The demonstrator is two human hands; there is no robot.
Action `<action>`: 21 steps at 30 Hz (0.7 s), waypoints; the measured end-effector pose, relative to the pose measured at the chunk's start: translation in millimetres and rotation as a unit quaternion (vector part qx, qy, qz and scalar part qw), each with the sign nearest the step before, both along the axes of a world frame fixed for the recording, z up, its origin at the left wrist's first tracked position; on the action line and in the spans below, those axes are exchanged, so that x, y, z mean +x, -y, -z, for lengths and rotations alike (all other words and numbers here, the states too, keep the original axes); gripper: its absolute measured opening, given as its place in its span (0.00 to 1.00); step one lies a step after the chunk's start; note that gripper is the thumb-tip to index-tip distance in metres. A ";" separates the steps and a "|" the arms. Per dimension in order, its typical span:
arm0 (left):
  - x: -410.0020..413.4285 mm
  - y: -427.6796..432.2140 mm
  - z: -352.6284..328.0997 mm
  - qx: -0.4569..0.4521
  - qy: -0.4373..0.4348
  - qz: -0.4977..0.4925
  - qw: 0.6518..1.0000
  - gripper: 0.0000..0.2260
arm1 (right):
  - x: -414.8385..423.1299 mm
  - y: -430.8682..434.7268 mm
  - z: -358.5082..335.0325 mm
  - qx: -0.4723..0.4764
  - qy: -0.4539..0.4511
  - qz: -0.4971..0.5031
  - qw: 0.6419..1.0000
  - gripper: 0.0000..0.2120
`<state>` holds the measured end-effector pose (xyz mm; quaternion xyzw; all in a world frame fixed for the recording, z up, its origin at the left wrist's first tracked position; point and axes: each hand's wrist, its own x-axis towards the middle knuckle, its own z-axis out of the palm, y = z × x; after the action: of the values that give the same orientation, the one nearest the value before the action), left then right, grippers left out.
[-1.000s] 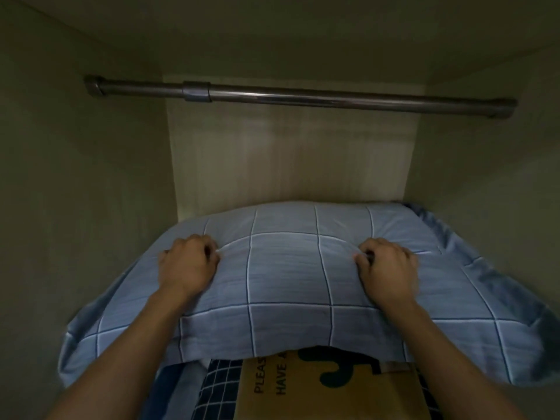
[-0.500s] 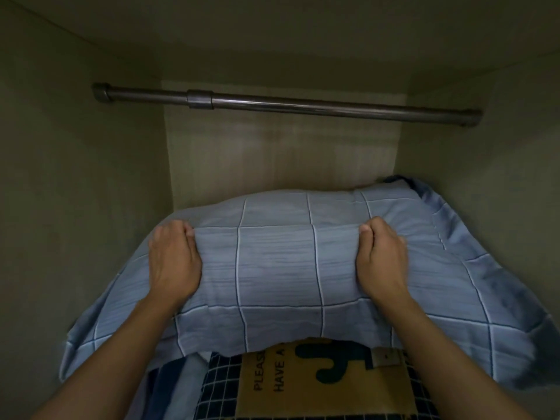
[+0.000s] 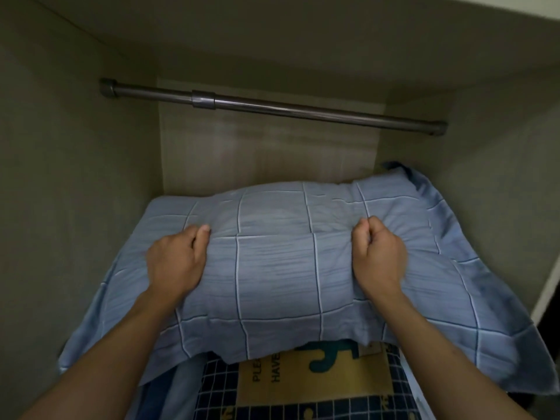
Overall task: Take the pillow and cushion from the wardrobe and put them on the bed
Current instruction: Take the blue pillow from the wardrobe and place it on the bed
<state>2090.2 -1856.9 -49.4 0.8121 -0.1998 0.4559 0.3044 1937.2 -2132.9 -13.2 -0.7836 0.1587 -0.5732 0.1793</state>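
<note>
A light blue pillow with a white grid pattern lies across the wardrobe compartment, its right end tilted up toward the back corner. My left hand grips its fabric on the left side, fingers curled into the cover. On the right side my right hand bunches the cover in a fist. Under the pillow's front edge shows a cushion with a yellow panel, a teal cactus print, dark lettering and a navy checked border. Most of the cushion is hidden by the pillow.
A metal hanging rail spans the wardrobe above the pillow. Beige side walls close in left and right, with a wood-grain back panel behind. More blue fabric lies under the pillow at the lower left.
The pillow has come forward and up with both hands, its right end rising toward the back corner. The view has pulled back, and more of the cushion's border shows.
</note>
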 end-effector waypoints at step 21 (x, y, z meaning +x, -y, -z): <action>-114.7 0.1 -58.2 -0.063 0.138 0.012 0.988 0.22 | -104.5 14.4 -33.8 -0.023 0.064 -0.037 0.997 0.19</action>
<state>1975.5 -1857.0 8.9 0.7180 -0.2210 0.5717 0.3298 1832.6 -2147.3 20.6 -0.7546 0.1043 -0.6186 0.1923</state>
